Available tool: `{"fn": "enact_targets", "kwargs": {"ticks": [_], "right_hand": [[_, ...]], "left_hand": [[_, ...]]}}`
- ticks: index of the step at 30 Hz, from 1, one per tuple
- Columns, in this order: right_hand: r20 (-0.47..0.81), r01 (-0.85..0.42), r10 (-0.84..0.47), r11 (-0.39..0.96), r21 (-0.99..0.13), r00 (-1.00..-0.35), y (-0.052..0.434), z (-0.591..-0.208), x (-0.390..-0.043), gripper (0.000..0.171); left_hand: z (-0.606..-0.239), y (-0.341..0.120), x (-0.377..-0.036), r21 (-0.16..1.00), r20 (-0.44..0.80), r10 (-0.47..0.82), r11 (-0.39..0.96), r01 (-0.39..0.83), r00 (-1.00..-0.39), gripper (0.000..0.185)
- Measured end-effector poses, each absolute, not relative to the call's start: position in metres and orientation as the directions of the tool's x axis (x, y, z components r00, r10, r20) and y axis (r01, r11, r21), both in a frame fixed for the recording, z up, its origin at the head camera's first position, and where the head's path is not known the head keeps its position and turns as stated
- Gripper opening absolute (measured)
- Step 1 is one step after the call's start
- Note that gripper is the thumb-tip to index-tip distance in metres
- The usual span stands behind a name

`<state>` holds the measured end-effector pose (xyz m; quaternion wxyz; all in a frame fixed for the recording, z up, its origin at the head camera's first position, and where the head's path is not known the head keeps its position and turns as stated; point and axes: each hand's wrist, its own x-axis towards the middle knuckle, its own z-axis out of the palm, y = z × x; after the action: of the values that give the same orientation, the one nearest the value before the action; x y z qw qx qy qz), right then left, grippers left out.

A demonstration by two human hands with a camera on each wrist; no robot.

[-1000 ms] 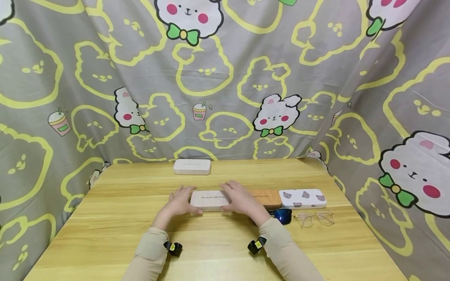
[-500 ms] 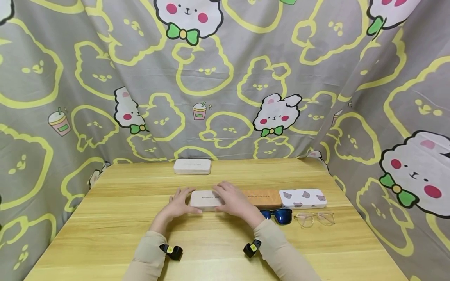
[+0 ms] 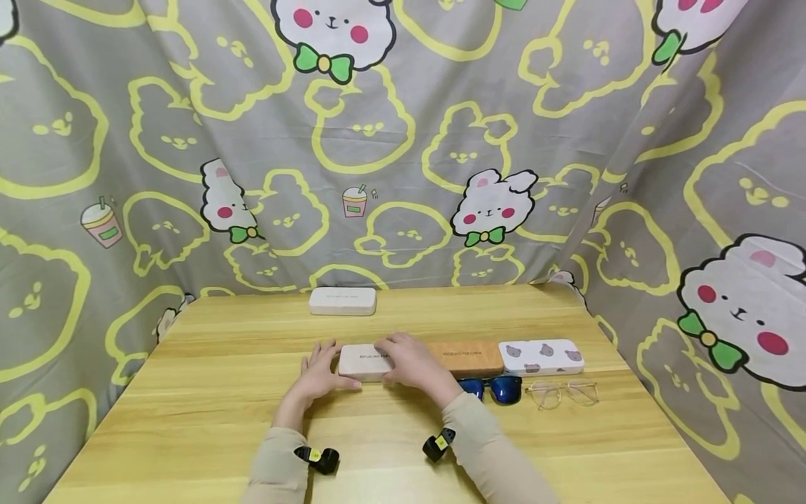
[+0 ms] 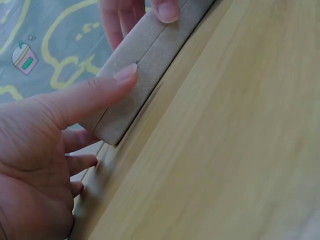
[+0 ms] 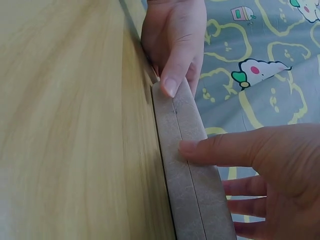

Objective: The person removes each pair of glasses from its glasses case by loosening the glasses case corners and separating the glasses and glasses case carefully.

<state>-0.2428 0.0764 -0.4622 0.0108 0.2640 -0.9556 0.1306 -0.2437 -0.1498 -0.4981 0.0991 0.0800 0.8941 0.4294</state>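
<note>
A closed beige glasses case (image 3: pixel 364 361) lies flat at the middle of the wooden table (image 3: pixel 189 392). My left hand (image 3: pixel 322 367) holds its left end, thumb on the front side and fingers behind it. My right hand (image 3: pixel 403 358) covers its right half in the same way. The left wrist view shows my left thumb (image 4: pixel 107 87) pressed on the seam of the case (image 4: pixel 145 55). In the right wrist view my right thumb (image 5: pixel 215 149) rests on the front of the case (image 5: pixel 192 200), with the left hand (image 5: pixel 175 40) at the far end.
To the right of the held case lie a brown case (image 3: pixel 469 355) and a bear-print case (image 3: pixel 541 355) in a row. Dark sunglasses (image 3: pixel 497 389) and clear-framed glasses (image 3: pixel 563 393) sit in front of them. Another beige case (image 3: pixel 343 301) lies near the back edge. Patterned cloth (image 3: pixel 403 140) surrounds the table.
My right hand has slid left along the beige case, uncovering the brown case and the sunglasses. The left hand has stayed at the case's left end.
</note>
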Motion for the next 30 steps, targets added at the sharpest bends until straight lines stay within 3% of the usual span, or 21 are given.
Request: {"fn": "enact_targets", "kwargs": {"ticks": [10,30], "right_hand": [[0.087,-0.504,-0.500,0.821,-0.270,-0.862,0.0771,-0.4629,-0.2426,0.065],[0.087,-0.601,-0.598,0.770,-0.215,-0.797,0.0842,-0.4663,-0.2488,0.063]], "left_hand": [[-0.5016,-0.1428,-0.2418,0.761,-0.075,0.169,0.646,0.053,-0.983,0.097],[-0.5049,-0.1423,-0.2426,0.746,-0.055,0.149,0.663,0.059,-0.987,0.100]]}}
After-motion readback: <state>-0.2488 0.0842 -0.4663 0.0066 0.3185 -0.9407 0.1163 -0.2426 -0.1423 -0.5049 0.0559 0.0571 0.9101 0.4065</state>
